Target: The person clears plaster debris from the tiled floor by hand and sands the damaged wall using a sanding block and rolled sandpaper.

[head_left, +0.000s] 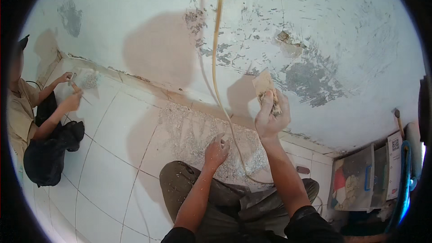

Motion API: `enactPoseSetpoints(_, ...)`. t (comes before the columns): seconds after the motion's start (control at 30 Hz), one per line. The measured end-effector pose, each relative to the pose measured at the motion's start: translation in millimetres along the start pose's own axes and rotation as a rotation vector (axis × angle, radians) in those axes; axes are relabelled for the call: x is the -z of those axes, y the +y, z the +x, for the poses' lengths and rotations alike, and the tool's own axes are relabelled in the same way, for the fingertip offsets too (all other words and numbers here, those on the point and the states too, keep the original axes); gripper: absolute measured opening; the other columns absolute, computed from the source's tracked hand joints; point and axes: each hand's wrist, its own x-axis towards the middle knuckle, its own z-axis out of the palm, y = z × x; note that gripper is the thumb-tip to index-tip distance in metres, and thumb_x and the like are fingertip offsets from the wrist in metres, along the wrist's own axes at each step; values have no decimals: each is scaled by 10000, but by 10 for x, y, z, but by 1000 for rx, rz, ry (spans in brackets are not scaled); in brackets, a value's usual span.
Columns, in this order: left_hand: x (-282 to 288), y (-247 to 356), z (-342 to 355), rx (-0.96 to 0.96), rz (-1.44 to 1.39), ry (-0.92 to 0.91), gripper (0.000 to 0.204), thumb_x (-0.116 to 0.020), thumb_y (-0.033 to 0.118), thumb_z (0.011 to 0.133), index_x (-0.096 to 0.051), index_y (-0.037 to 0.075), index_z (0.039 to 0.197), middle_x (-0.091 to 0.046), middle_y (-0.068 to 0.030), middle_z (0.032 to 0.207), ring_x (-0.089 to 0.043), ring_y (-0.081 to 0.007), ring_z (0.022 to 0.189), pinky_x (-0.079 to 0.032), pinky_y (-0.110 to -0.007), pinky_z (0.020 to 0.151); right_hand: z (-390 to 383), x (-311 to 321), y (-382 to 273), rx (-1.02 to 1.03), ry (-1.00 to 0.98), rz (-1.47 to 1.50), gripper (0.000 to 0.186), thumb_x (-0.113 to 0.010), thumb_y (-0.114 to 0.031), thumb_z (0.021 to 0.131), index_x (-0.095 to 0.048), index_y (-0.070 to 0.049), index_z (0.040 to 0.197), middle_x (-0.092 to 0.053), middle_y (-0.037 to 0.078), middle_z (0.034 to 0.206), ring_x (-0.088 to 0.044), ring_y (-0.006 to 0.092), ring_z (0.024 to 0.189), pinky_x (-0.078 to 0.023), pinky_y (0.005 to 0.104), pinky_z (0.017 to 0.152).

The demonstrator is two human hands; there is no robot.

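Note:
My right hand (272, 119) is raised before the wall, its fingers closed round a tan flat piece (265, 84). This piece is dusty, with a pale squarish upper end and a dark, crumbly-looking lower part; its exact kind is unclear. My left hand (217, 152) hovers over the floor between my knees, its dusty fingers loosely bent and apart, with nothing visible in them. Grey-white debris (180, 126) lies beneath it along the wall's foot. The pale wall (252, 13) carries scraped grey patches (310, 81) and a broken brownish hole (290, 40), just beyond my right hand.
A yellowish hose or cable (216, 54) hangs down the wall to the floor by my legs. Leftward, another person (22, 108) works low with a wooden-handled tool (75, 87). Plastic drawers (353, 180) stand right; a small dark oblong object (303, 170) lies nearby on white tiles.

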Motion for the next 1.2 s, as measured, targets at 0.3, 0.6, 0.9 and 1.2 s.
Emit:
enactPoseSetpoints(0.3,74,-2,5,27,18,39,470,-582,305,923,-562,52,1319,-674,-201,1054,-648,-392,969,-503,-474,858,-192,-431,321,-199,-131,-62,199,-652,-106,920,-705,18,1066,-702,173,872,-683,223,763,-522,314,685)
enactPoseSetpoints(0.6,47,39,-22,-31,43,55,446,-577,297,924,-572,62,1303,-694,-178,989,-657,-390,929,-508,-476,830,68,163,-54,-88,-36,-5,195,-666,-76,923,-680,63,1059,-697,115,892,-648,148,781,-519,279,690)
enactPoseSetpoints(0.9,50,-83,12,-18,61,84,459,-590,301,910,-571,70,1306,-694,-176,1006,-660,-386,937,-507,-483,839,-23,-1018,83,29,-226,-4,176,-668,-139,894,-722,-53,1038,-720,183,931,-719,309,811,-553,351,691)
enactPoseSetpoints(1.2,7,-84,-9,13,12,39,435,-583,321,925,-589,99,1298,-690,-176,1038,-662,-379,970,-520,-474,843,-686,1350,610,-616,-498,-187,231,-651,-146,939,-663,47,1065,-690,78,939,-630,143,808,-507,284,715)
